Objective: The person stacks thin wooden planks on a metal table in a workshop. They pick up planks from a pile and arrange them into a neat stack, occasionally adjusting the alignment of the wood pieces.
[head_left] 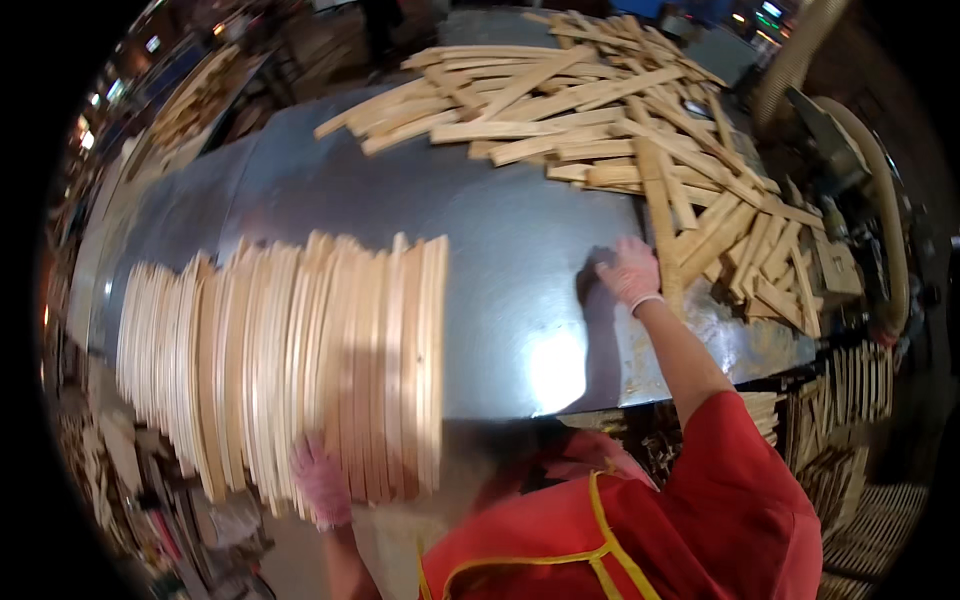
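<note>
A long row of thin wooden slats (pixel 270 340) stands packed side by side at the table's left, its near ends jutting past the front edge. My left hand (pixel 322 485), in a pink glove, lies against those near ends with its fingers stretched out. Over the bare metal to the right is my right hand (pixel 632 272), also gloved, thumb apart from the fingers. Right beside it lies a long wooden board (pixel 655 200), running away from me; whether the hand touches its edge is hard to tell.
A loose heap of wooden strips (pixel 600 130) covers the far right of the metal table (pixel 500 260). A ribbed hose (pixel 885 200) hangs at the right. Stacked slats (pixel 860 385) stand below the table's right end. More wood (pixel 195 95) lies on another table, far left.
</note>
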Available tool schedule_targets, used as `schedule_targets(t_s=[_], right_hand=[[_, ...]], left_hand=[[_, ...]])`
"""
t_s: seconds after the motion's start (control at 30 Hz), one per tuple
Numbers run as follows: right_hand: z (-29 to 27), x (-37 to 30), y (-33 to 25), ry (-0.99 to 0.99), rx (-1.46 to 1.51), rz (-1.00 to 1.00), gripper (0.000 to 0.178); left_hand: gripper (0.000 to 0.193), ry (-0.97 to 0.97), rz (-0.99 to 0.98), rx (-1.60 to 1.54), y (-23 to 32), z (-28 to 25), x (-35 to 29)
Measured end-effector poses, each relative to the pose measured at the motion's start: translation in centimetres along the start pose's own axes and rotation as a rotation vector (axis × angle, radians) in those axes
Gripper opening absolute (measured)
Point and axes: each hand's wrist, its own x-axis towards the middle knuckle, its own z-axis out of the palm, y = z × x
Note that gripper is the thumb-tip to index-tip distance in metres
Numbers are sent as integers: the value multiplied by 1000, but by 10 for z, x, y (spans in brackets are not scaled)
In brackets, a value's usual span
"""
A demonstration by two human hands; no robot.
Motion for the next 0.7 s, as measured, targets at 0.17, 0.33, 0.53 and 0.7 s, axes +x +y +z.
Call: schedule_targets(t_s=[0.17,0.33,0.53,0.7], right_hand=[[-1,11,119,-137,-75,466,81],[-24,-33,68,-297,581,358,88],[-45,64,108,-20,211,105,74],[-22,125,179,15,-124,390,61]], left_hand=[[80,-186,-121,211,66,-37,50],[80,126,179,219,179,-34,56],[86,-386,484,-609,380,-93,55],[77,-543,394,-425,427,-73,61]])
